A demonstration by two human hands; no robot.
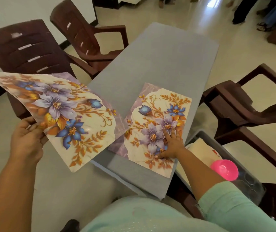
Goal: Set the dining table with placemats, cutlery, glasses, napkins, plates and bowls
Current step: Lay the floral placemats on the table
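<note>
One floral placemat (157, 114) lies flat on the grey table (159, 64), near its front right corner. My right hand (171, 144) presses on it with straight, spread fingers. My left hand (27, 141) grips the near edge of a stack of floral placemats (58, 108), thumb on top, held tilted in the air off the table's left side. Its lower corner overlaps the table's left edge.
Dark brown plastic chairs stand at the left (28, 52), back left (87, 36) and right (251, 104). A grey bin (231, 153) on a chair at my right holds a pink bowl (225, 169), clear glasses and white items. People's legs (244, 9) show far back.
</note>
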